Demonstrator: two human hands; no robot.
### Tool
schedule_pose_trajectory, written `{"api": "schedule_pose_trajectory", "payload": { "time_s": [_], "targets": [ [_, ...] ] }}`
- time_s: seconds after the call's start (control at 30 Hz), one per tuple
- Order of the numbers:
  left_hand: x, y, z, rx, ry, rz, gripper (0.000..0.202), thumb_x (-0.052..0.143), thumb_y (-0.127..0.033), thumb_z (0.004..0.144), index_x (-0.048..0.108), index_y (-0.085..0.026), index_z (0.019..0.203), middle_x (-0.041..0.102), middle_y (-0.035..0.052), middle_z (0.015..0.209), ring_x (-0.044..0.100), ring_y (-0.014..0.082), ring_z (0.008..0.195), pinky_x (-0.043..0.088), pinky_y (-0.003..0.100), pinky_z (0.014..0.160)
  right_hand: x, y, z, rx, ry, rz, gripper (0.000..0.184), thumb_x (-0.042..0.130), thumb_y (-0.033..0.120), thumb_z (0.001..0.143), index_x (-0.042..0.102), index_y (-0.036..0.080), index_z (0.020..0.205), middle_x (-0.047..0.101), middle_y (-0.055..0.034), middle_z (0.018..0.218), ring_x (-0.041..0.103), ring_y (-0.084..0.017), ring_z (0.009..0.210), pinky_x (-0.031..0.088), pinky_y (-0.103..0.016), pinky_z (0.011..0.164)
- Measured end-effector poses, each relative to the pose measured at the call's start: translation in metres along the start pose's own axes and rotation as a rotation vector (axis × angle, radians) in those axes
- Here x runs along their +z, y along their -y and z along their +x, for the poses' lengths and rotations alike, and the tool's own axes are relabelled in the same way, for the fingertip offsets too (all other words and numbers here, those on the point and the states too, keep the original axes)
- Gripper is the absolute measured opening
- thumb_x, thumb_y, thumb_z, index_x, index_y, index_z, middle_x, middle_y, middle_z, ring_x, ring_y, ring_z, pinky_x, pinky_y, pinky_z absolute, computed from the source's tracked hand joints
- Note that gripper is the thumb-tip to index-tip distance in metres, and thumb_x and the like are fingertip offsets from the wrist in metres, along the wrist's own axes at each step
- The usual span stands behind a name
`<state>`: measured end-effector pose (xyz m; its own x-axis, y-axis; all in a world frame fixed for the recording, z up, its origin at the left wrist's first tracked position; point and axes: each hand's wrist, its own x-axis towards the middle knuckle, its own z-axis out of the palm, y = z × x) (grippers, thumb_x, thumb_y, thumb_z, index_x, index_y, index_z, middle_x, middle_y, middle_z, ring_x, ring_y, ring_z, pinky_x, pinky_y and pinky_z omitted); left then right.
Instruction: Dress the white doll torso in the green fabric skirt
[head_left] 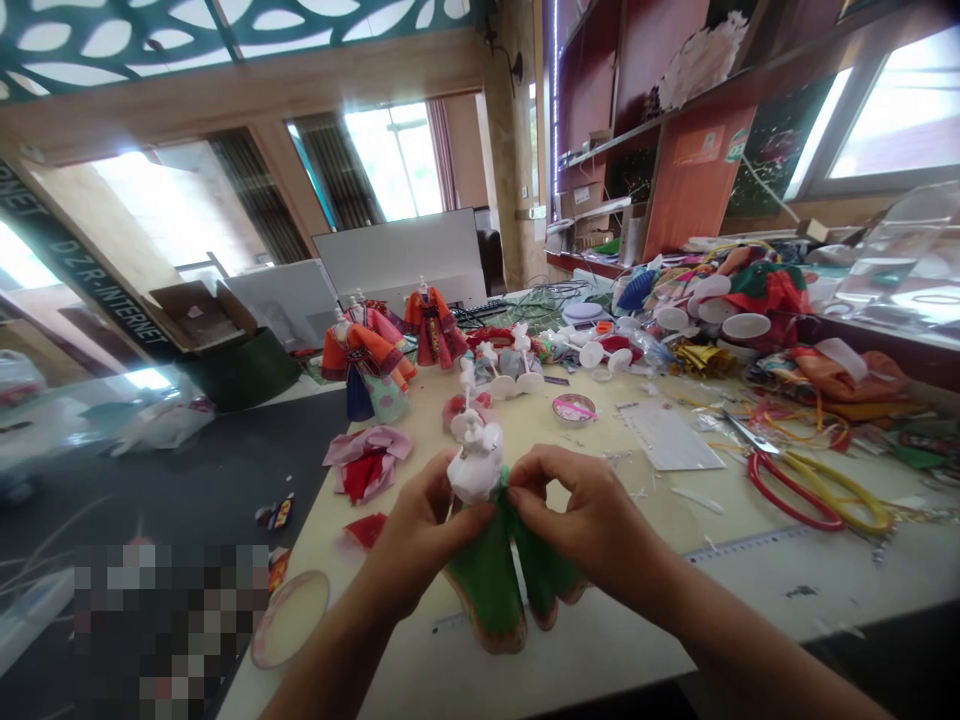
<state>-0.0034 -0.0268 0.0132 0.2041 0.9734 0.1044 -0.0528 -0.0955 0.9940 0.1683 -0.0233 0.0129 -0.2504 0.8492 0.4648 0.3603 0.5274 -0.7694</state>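
So there's this little white doll form (477, 468) with a green skirt (486, 580), held upright-ish over the table (600, 645), pretty much mid-view and toward the wearer; I'll use it as the clock centre. The left hand (416, 535) comes in from about 8 o'clock, thumb across the front and fingers curled round the side, so it's closed snugly on the form's white body near the top of the skirt. The right hand (574, 505) is over at 3 to 4, thumb and index tips pinched together on a light green bit (504, 480) at the waist, basically no gap there. Can't really tell what its other fingers are doing, they're folded away. Around it: a pink and red cloth (367, 468) at 9, a pale round disc (291, 618) at 8, and figures in orange robes (358, 352) standing between 10 and 11. White stands (528, 384) sit between 12 and 1, a small dish (574, 408) with something pink at 2, a heap of fabric (780, 292) further out that way, then red-and-yellow-handled scissors (780, 460) at 3, and a ruler (742, 541) just below them.
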Motion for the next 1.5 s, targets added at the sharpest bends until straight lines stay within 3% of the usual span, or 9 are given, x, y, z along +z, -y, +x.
{"api": "schedule_pose_trajectory", "payload": {
  "time_s": [0.27,0.6,0.83,1.1,1.27,1.5],
  "targets": [
    [0.002,0.003,-0.001,0.017,-0.020,0.050,0.032,0.071,-0.028,0.073,0.060,-0.018,0.102,0.067,0.0045,0.093,0.061,0.0218,0.091,0.047,0.029,0.075,0.017,-0.004,-0.003,-0.383,-0.341,-0.354,0.014,0.047,0.010,0.083,0.051,0.018,0.072,0.057,-0.0054,0.069,0.052,-0.017,0.068,0.043,-0.032,0.064],
    [-0.002,0.008,-0.001,0.041,-0.024,0.059,0.031,0.071,-0.030,0.075,0.061,-0.021,0.102,0.065,0.0023,0.093,0.058,0.0189,0.091,0.044,0.029,0.082,0.028,-0.011,-0.001,-0.652,-0.485,-0.388,0.011,0.058,0.005,0.079,0.058,0.015,0.081,0.062,-0.0049,0.070,0.054,-0.016,0.068,0.051,-0.036,0.072],
    [-0.009,0.013,-0.003,0.022,-0.003,0.028,0.030,0.071,-0.028,0.076,0.063,-0.022,0.103,0.066,0.0022,0.097,0.058,0.0194,0.096,0.044,0.029,0.084,0.032,-0.010,-0.007,-0.590,-0.395,-0.258,0.014,0.054,0.005,0.082,0.062,0.013,0.089,0.063,-0.0076,0.078,0.055,-0.018,0.074,0.049,-0.036,0.068],
    [-0.007,0.011,-0.004,0.040,-0.044,0.037,0.030,0.071,-0.028,0.076,0.063,-0.020,0.104,0.069,0.0026,0.098,0.061,0.0206,0.100,0.046,0.029,0.087,0.031,-0.006,-0.023,-0.429,-0.238,-0.157,0.027,0.048,0.006,0.085,0.060,0.011,0.109,0.059,-0.0119,0.096,0.054,-0.021,0.087,0.048,-0.039,0.074],
    [0.002,0.008,-0.007,0.084,-0.157,-0.043,0.037,0.073,-0.028,0.073,0.059,-0.018,0.105,0.069,0.0050,0.100,0.063,0.0210,0.098,0.048,0.030,0.085,0.035,-0.006,-0.025,-0.397,-0.272,-0.120,0.027,0.049,0.007,0.085,0.059,0.012,0.110,0.060,-0.0114,0.099,0.055,-0.021,0.089,0.049,-0.039,0.076],
    [0.014,0.011,-0.014,0.136,-0.282,0.079,0.029,0.069,-0.028,0.075,0.059,-0.018,0.100,0.068,0.0045,0.098,0.063,0.0195,0.094,0.049,0.029,0.083,0.039,-0.002,-0.020,-0.341,-0.379,-0.100,0.017,0.050,0.007,0.084,0.061,0.014,0.097,0.061,-0.0087,0.089,0.058,-0.019,0.082,0.051,-0.034,0.072]
  ]
}}
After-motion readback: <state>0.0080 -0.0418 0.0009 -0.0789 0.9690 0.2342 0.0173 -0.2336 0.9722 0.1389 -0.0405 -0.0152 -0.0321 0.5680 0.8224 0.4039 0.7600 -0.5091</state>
